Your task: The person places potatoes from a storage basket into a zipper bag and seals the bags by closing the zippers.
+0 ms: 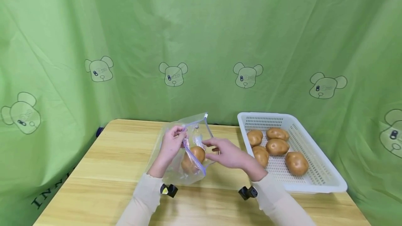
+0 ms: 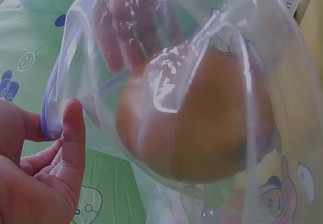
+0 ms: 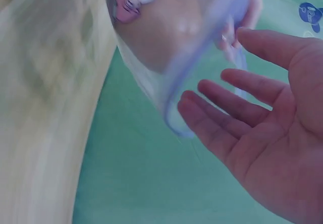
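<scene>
My left hand [image 1: 171,144] pinches the purple-edged rim of a clear zip bag [image 1: 192,118] between thumb and fingers. The bag's mouth gapes toward the right, and a white slider sits at its upper corner. Inside lies one brown potato [image 1: 198,153], seen through the plastic in the left wrist view, where printed figures show on the bag. At the opening is my right hand [image 1: 228,153], fingers extended and slightly bent, palm turned toward the bag. In the right wrist view its fingertips [image 3: 189,95] overlap the purple rim, with nothing in the palm.
A white perforated plastic basket [image 1: 326,187] stands on the right of the wooden table [image 1: 103,163], holding several potatoes [image 1: 296,163]. Green cloth [image 1: 207,34] with bear-head prints hangs behind the table and along its sides.
</scene>
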{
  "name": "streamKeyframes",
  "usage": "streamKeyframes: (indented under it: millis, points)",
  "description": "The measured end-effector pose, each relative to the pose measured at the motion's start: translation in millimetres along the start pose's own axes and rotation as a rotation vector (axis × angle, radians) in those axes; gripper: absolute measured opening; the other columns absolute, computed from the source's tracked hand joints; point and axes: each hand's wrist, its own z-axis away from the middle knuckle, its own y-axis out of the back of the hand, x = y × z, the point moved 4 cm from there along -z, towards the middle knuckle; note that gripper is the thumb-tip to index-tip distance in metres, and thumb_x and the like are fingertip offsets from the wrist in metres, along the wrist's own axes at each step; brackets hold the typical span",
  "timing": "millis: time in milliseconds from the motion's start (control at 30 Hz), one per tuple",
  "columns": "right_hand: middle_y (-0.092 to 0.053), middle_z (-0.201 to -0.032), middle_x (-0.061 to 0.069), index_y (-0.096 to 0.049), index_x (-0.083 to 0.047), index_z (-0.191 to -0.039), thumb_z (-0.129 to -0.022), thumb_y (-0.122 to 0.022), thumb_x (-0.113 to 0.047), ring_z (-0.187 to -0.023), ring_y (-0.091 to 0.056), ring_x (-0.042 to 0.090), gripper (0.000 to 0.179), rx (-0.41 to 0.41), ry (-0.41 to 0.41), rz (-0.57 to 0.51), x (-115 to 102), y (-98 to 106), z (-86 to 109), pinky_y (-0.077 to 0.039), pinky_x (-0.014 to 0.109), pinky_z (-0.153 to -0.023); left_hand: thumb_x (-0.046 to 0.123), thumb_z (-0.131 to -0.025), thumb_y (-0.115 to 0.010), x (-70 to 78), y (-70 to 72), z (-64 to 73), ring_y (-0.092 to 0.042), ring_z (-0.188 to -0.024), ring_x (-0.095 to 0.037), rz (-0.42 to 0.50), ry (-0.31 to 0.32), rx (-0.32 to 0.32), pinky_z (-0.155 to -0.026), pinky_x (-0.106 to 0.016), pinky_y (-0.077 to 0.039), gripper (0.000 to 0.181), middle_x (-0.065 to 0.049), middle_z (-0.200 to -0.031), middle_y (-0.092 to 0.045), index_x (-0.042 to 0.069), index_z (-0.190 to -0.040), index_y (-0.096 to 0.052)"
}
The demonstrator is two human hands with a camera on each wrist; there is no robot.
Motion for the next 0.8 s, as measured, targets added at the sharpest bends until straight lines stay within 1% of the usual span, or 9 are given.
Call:
streamKeyframes:
  millis: [67, 167, 300, 400, 533, 667, 733, 800]
  points:
    - [-0.057, -0.123, 0.020, -0.053, 0.005, -0.127, -0.091, -0.062, -0.015, -0.106, -0.059, 0.032, 0.042, 0.027, 0.006, -0.015, 1.6, 9.1, 4.4, -0.051, 0.039, -0.088, -0.002, -0.091, -0.053, 5.7, 0.0, 3.2, -0.056, -0.061, -0.010, -0.004, -0.005, -0.002, -0.055, -0.021, -0.053, 0.019, -0.016, -0.085, -0.063, -0.012, -0.106, -0.056]
    - [-0.059, -0.120, 0.020, -0.055, 0.005, -0.124, -0.091, -0.062, -0.011, -0.104, -0.059, 0.032, 0.038, 0.069, 0.002, -0.037, 8.4, 24.6, 10.6, -0.051, 0.042, -0.087, 0.000, -0.091, -0.053, -5.5, 0.5, -2.2, -0.056, -0.061, -0.011, -0.002, -0.005, 0.000, -0.054, -0.021, -0.052, 0.019, -0.014, -0.084, -0.063, -0.010, -0.107, -0.057]
    - [-0.061, -0.116, 0.016, -0.057, 0.004, -0.123, -0.090, -0.063, -0.009, -0.105, -0.059, 0.030, 0.035, 0.118, -0.071, -0.052, 26.8, 45.0, 21.7, -0.052, 0.040, -0.086, 0.003, -0.092, -0.054, -23.7, 1.4, -10.8, -0.057, -0.063, -0.013, -0.010, 0.013, 0.007, -0.056, -0.023, -0.054, 0.020, -0.014, -0.085, -0.062, -0.008, -0.109, -0.058]
    - [-0.062, -0.113, 0.014, -0.058, 0.003, -0.121, -0.090, -0.064, -0.011, -0.103, -0.059, 0.029, 0.035, 0.152, -0.129, -0.047, 42.7, 58.0, 33.5, -0.052, 0.038, -0.085, 0.004, -0.092, -0.054, -25.0, 2.3, -10.3, -0.057, -0.064, -0.014, -0.016, 0.019, 0.007, -0.057, -0.024, -0.054, 0.021, -0.015, -0.087, -0.062, -0.008, -0.109, -0.058]
    - [-0.062, -0.113, 0.017, -0.058, 0.003, -0.120, -0.089, -0.065, -0.009, -0.103, -0.058, 0.032, 0.034, 0.182, -0.164, -0.045, 60.9, 70.8, 51.4, -0.052, 0.041, -0.085, 0.003, -0.092, -0.055, -25.5, 4.0, -9.5, -0.057, -0.064, -0.013, -0.013, 0.029, 0.006, -0.057, -0.023, -0.054, 0.022, -0.017, -0.090, -0.063, -0.007, -0.111, -0.058]
    - [-0.060, -0.115, 0.020, -0.058, 0.004, -0.120, -0.088, -0.066, -0.007, -0.104, -0.058, 0.034, 0.035, 0.202, -0.189, -0.043, 74.5, 79.7, 69.5, -0.050, 0.047, -0.087, 0.002, -0.092, -0.055, -23.8, 5.1, -9.0, -0.057, -0.064, -0.012, -0.001, 0.043, -0.003, -0.057, -0.022, -0.054, 0.023, -0.020, -0.092, -0.063, -0.009, -0.111, -0.057]
    - [-0.060, -0.114, 0.019, -0.057, 0.004, -0.120, -0.087, -0.067, -0.008, -0.103, -0.058, 0.033, 0.037, 0.214, -0.204, -0.026, 80.1, 82.9, 78.2, -0.051, 0.045, -0.087, 0.001, -0.092, -0.054, -18.0, 5.5, -6.3, -0.057, -0.064, -0.012, -0.003, 0.045, -0.005, -0.057, -0.022, -0.054, 0.022, -0.020, -0.092, -0.063, -0.010, -0.111, -0.056]
    - [-0.060, -0.115, 0.016, -0.057, 0.002, -0.122, -0.086, -0.069, -0.011, -0.102, -0.058, 0.032, 0.040, 0.220, -0.253, -0.045, 87.7, 84.8, 87.2, -0.051, 0.040, -0.085, 0.000, -0.092, -0.053, -10.8, 5.5, -2.8, -0.057, -0.064, -0.012, -0.013, 0.043, -0.007, -0.057, -0.022, -0.054, 0.022, -0.021, -0.091, -0.062, -0.012, -0.111, -0.056]
